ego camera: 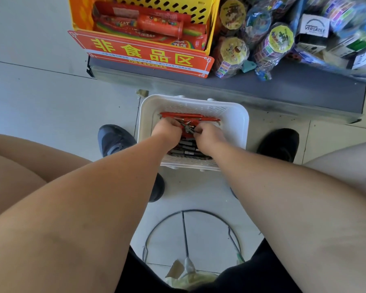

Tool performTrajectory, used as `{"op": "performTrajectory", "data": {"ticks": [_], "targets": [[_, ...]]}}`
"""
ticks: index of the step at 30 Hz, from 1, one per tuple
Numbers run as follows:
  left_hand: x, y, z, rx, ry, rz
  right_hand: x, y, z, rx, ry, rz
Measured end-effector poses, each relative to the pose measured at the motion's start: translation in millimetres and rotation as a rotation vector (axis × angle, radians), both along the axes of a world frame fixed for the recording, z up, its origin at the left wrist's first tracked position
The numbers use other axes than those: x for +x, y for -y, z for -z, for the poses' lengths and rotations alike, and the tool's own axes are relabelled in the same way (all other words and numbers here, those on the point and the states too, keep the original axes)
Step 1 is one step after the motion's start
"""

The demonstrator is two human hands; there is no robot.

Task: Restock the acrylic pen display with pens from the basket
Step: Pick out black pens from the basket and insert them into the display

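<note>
Both my hands are down in the white basket (240, 123), which sits on the floor (51, 106) between my shoes (114, 140). My left hand (167, 129) has its fingers curled round some red pens (188, 117). My right hand (209, 135) is just beside it, and its fingers pinch the same bunch. Dark pens (186, 151) lie at the near side, under my wrists. Past the basket, a yellow crate (212, 22) with a red sign (144, 52) stands on a grey shelf (262, 85).
</note>
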State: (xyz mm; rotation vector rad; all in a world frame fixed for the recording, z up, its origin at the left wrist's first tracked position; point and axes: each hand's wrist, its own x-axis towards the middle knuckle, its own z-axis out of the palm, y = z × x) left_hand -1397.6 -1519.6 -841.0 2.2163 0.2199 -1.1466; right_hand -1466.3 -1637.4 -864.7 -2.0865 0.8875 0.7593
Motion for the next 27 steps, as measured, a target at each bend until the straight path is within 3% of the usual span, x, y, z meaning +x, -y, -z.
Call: {"op": "performTrajectory", "data": {"ticks": [6,12,24,27], "targets": [[-4.3,-3.7,-10.4,-0.069,-0.043,-0.137,6.4,-8.2,-10.9,0.150,0.155,0.256],[-7.7,-8.6,-20.4,-0.152,-0.046,-0.148,4.1,-17.6,-19.5,0.261,0.229,0.381],[-12.8,-21.1,-12.9,-0.152,-0.028,-0.139,7.3,-27.7,-23.7,0.372,0.165,0.502],[-11.6,-23.5,-8.8,-0.116,-0.035,-0.157,5.2,-25.9,-17.0,0.243,0.148,0.347]]}}
